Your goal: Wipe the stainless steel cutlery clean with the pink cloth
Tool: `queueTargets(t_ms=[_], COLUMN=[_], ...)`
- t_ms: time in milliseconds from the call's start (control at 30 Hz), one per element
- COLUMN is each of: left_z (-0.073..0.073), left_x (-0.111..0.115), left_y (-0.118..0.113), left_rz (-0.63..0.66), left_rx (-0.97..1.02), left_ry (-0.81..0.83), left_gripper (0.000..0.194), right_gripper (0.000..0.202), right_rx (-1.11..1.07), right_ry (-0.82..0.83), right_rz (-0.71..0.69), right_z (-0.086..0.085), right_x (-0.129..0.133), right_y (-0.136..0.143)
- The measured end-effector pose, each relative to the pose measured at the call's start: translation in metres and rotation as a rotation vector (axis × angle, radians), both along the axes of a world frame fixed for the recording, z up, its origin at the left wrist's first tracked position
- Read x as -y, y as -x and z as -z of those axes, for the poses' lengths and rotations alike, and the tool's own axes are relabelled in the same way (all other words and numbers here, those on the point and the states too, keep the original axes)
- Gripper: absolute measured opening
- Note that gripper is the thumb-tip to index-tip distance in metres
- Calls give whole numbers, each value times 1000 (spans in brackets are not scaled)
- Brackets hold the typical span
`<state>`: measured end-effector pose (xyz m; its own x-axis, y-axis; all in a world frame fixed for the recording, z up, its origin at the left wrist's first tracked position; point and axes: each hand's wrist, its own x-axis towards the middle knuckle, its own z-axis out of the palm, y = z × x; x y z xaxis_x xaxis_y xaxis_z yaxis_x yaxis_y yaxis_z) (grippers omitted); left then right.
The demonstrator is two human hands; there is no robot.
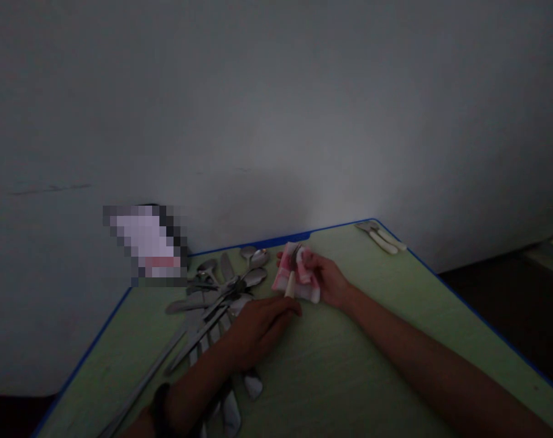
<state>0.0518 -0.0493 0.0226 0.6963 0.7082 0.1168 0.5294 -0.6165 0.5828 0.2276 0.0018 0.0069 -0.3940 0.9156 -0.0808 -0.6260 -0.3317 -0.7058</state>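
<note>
My left hand (264,328) is closed on the cream handle of a fork (290,283), whose metal end points away from me. A pink and white cloth (309,292) lies under and beside the fork's head. My right hand (328,280) grips this cloth, with its thumb side close to the tines. Beneath and left of my left forearm spreads a loose pile of metal cutlery (203,301). Spoons (255,277) and knives (185,305) show in it; my forearm hides part of the pile.
Cream-handled cutlery (381,237) lies together at the table's far right corner. A blurred-out device (143,240) leans at the back left against the wall (276,109). The green table (349,377) has a blue edge and stands close to that wall.
</note>
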Motion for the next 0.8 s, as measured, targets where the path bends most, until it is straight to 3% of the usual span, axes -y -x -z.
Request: queueTargets(t_ms=[200, 500, 800], left_z=[-3, -2, 3], left_x=[0, 0, -1], left_y=[1, 0, 0], left_rz=[21, 19, -1], left_rx=[-1, -20, -49], left_ry=[4, -12, -85], left_gripper=[30, 29, 32], right_gripper=[27, 32, 32], right_rx=[123, 127, 120], right_ry=[-33, -67, -70], right_rz=[70, 109, 55], right_z=[6, 6, 7], right_x=[-1, 1, -1], right_y=[4, 5, 4])
